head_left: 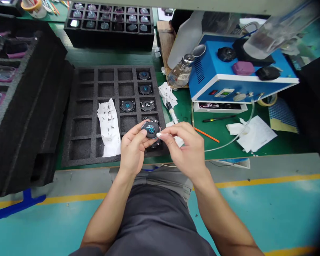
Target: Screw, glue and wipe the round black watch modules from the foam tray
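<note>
A round black disc (151, 130) with a blue ring mark is pinched by its edge in my left hand (134, 144), over the front right part of the foam tray. My right hand (185, 144) has its thumb and forefinger closed on a small white piece (159, 135), which touches the disc's right edge. Below and behind the hands lies a dark foam tray (70, 142) with square compartments. Its right columns hold several similar round parts, such as one (128, 105) with a blue ring. A white paper strip (109, 128) with small dark bits lies across the tray.
Blue machine (208, 85) with a clear hose stands at the right, beside a glass bottle (180, 73). An orange stick (206, 135), a black pen and papers (257, 133) lie before it. Stacked foam trays (40, 92) rise at the left; another filled tray (109, 33) is behind.
</note>
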A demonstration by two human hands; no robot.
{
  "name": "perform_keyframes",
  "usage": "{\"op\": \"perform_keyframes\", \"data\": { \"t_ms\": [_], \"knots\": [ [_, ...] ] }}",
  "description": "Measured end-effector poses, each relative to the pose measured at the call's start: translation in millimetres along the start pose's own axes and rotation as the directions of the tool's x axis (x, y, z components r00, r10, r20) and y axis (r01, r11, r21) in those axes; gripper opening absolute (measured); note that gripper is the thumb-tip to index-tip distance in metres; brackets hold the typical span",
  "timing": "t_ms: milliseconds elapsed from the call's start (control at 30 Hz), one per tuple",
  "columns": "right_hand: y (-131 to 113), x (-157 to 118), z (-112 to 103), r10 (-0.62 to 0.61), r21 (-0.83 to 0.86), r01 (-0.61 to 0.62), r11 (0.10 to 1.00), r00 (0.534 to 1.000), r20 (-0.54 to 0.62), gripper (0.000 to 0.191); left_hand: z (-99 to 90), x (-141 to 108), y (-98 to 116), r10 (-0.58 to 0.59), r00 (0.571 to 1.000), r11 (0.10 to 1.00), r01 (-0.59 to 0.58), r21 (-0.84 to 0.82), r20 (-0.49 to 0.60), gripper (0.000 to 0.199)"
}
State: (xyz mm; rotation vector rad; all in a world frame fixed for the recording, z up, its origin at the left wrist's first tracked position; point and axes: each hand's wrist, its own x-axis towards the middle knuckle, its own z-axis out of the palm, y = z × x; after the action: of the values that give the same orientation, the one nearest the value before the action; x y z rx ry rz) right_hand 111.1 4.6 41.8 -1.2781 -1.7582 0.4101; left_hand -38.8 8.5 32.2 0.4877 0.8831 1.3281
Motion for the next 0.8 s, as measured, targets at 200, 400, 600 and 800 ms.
{"op": "perform_keyframes", "data": {
  "t_ms": [200, 400, 600, 800],
  "knots": [
    [8.5, 24.5, 16.3, -0.047, -0.204, 0.035, 0.978, 0.998, -0.053, 0.012, -1.0, -0.3, -2.9, 0.043, 0.999, 0.998, -0.043, 0.054, -0.002, 0.032],
    [21.4, 38.9, 6.0, 0.080, -0.016, -0.082, 0.997, 0.992, -0.095, 0.007, -0.9, -1.7, 1.8, -0.009, 1.000, 1.000, 0.008, 0.017, 0.028, 0.030],
    [4.9, 19.9, -5.7, 0.218, 0.161, -0.200, 0.967, 0.970, -0.107, 0.005, -1.2, -1.6, -9.4, 0.167, 0.985, 0.970, -0.173, 0.171, 0.051, 0.028],
    [-3.8, 6.8, -5.6, 0.335, 0.326, -0.300, 0.896, 0.940, -0.056, 0.011, 0.6, -6.6, -15.6, 0.369, 0.920, 0.849, -0.392, 0.355, 0.131, 0.025]
  ]
}}
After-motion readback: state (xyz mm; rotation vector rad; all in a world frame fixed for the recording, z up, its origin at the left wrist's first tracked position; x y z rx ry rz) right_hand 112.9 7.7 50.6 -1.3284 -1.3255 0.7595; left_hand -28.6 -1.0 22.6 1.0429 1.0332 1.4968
